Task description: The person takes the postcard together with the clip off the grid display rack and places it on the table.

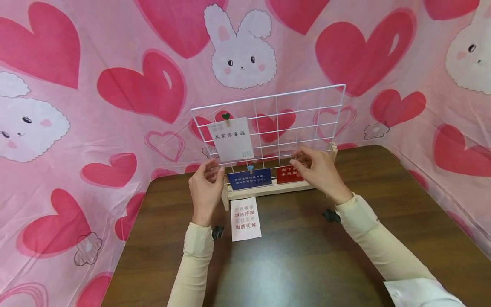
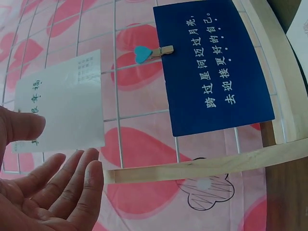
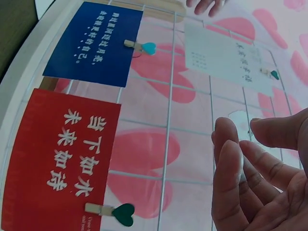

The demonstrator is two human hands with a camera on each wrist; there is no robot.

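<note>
A white wire grid [image 1: 277,111] stands in a wooden base [image 1: 276,188]. My left hand [image 1: 206,189] is by its left end, fingers loosely bent and holding nothing. Near the right side is my right hand [image 1: 318,170], empty too, partly covering the red card [image 3: 62,154] in the head view. That card hangs low on the grid from a clothespin with a dark green heart [image 3: 123,214]. Beside it a light-blue-heart clothespin [image 2: 153,53] holds a blue card [image 2: 214,72]. Higher up at left, a white card [image 1: 232,143] hangs from another green-heart clothespin [image 1: 226,117].
On the brown table [image 1: 291,256], a white card with red and grey lettering [image 1: 246,219] lies in front of the base, close to the left forearm. A pink cloth [image 1: 126,25] printed with hearts and rabbits hangs behind the grid and around the sides.
</note>
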